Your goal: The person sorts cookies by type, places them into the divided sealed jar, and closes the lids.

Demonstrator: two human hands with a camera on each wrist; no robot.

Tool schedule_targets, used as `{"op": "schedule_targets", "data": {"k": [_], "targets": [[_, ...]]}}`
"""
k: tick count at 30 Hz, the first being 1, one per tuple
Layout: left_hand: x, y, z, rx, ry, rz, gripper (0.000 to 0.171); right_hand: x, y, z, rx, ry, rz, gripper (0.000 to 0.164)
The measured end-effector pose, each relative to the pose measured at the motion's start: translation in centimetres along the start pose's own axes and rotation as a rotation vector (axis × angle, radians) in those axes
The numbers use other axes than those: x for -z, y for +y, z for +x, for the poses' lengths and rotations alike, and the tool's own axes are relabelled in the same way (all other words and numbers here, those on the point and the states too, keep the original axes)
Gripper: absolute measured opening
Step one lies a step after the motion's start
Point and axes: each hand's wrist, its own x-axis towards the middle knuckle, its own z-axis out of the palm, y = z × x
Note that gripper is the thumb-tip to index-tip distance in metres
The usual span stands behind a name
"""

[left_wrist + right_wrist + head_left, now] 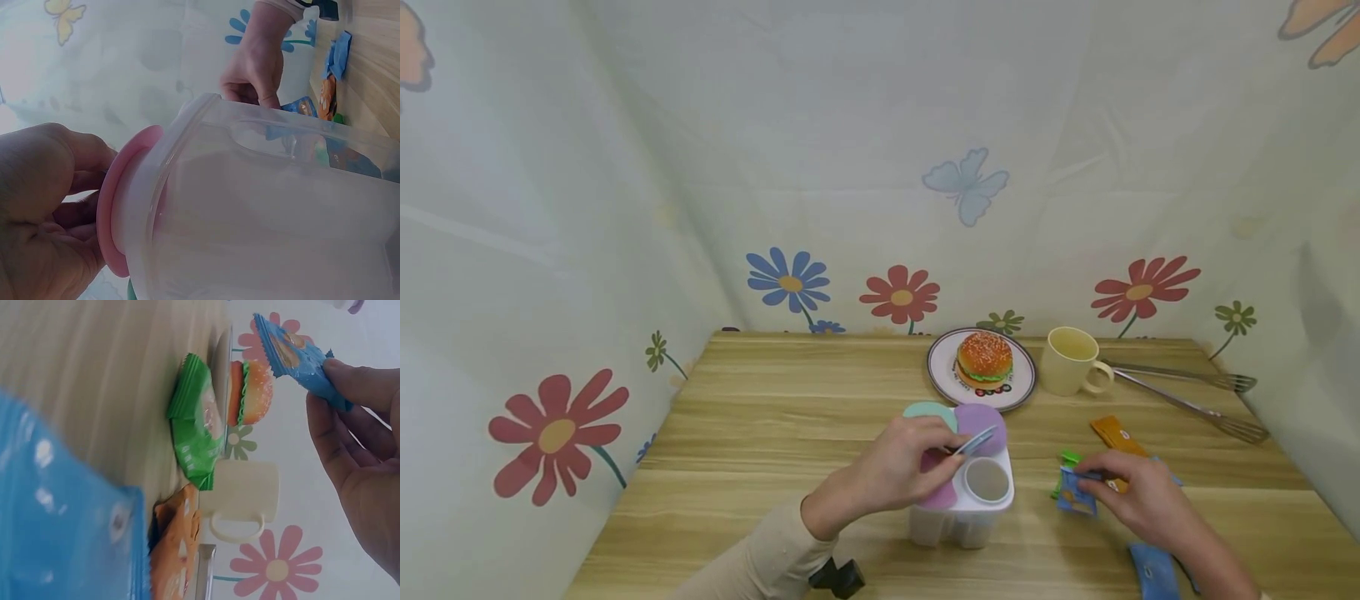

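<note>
A clear-sided container [958, 533] with several round openings stands in the middle. Teal [928, 410], purple [981, 425] and pink [942, 497] lids cover openings; the front right opening [987, 481] is uncovered. Above the container, my left hand [898, 467] pinches a light blue lid [979, 439] by its edge, tilted. Seen from the left wrist, that hand [44, 206] is beside the pink lid [122, 200]. My right hand [1142, 496] pinches a small blue snack packet [300, 362] between thumb and fingers, raised above the table in the right wrist view.
Near the right hand lie a green packet [197, 425], an orange packet [1112, 433] and another blue packet [1153, 571]. Behind the container are a plate [943, 367] bearing a toy burger [985, 358], and a yellow mug [1067, 362]. A slotted turner [1225, 381] and a whisk [1236, 427] lie at the right.
</note>
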Motion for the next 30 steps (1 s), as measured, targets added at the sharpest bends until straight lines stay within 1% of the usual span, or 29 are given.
{"op": "schedule_targets", "data": {"k": [5,13,17,21,30], "targets": [[0.1,0.1,0.0,0.011,-0.006,-0.005,0.017,0.0,-0.2,0.5,-0.003,0.053,-0.044,0.036],[0.2,0.1,0.0,0.022,-0.011,-0.009,0.017,0.2,-0.8,0.9,-0.006,0.082,-0.057,0.037],[0.2,0.0,0.0,0.015,-0.005,-0.002,0.016,0.3,-1.2,1.2,0.009,0.105,-0.034,0.039],[0.1,0.0,-0.1,-0.002,0.008,0.002,0.016,0.4,-1.7,1.7,0.054,0.129,-0.005,0.04],[0.1,-0.2,0.0,-0.011,0.008,-0.002,0.016,1.0,-3.2,2.3,0.1,0.126,0.037,0.044]]}}
